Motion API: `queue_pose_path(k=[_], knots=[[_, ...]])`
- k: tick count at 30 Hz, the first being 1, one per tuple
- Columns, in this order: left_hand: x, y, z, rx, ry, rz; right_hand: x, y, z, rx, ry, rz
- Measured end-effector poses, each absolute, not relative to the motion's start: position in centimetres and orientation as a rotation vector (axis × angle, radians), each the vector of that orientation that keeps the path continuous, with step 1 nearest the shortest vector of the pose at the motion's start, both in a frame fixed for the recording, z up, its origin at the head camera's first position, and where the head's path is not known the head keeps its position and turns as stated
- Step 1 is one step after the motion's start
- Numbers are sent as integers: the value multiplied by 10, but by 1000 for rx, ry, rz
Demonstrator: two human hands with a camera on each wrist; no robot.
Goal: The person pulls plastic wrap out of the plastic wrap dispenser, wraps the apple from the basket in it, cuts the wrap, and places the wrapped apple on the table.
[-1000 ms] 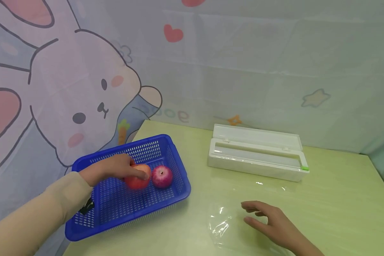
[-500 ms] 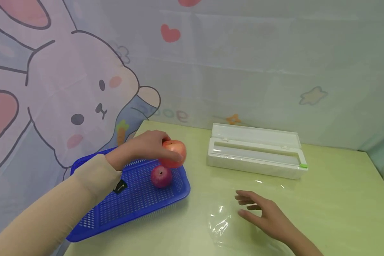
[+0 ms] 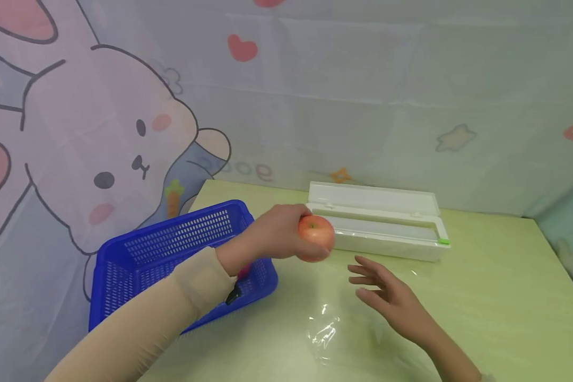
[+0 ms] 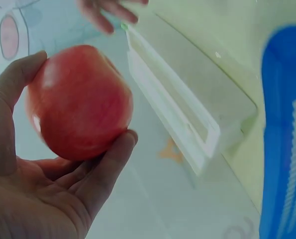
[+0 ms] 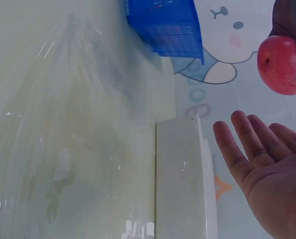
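Note:
My left hand [image 3: 283, 232] holds a red-orange apple [image 3: 317, 237] in the air, just in front of the white box's left end. In the left wrist view the thumb and fingers curl round the apple [image 4: 80, 102]. To its right, my right hand [image 3: 395, 303] hovers over the table with fingers spread and nothing in them; the right wrist view shows its palm [image 5: 282, 184] turned up below the apple [image 5: 282, 64]. A sheet of clear plastic film [image 3: 324, 331] lies on the table under and in front of the right hand. The left forearm mostly hides a second, purple-red fruit [image 3: 244, 271] in the basket.
A blue perforated basket [image 3: 119, 241] stands at the left of the table [image 3: 496, 276]. Toward the back is a white cling film box [image 3: 387, 245] with its lid up and a green piece at its right end. A printed cloth [image 3: 344, 95] hangs behind.
The left hand has lifted the apple out of the blue basket and carried it right, toward the right hand. The right hand has risen slightly, and the head view has shifted a little right.

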State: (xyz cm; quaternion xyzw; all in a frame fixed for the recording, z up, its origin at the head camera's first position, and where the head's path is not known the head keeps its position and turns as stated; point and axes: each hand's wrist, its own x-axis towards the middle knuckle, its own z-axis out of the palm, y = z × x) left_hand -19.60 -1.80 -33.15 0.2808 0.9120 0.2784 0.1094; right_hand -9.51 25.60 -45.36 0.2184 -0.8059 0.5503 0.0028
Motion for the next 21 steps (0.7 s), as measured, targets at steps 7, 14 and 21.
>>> queue_pose_path(k=[7, 14, 21], knots=[[-181, 13, -351, 939, 2742, 813, -100, 261, -448, 709, -2344, 1982], [-165, 44, -371, 1040, 2846, 722, -104, 269, -444, 606, -2308, 2075], [-153, 62, -391, 1128, 2948, 671, -105, 275, -446, 524, -2311, 2196]])
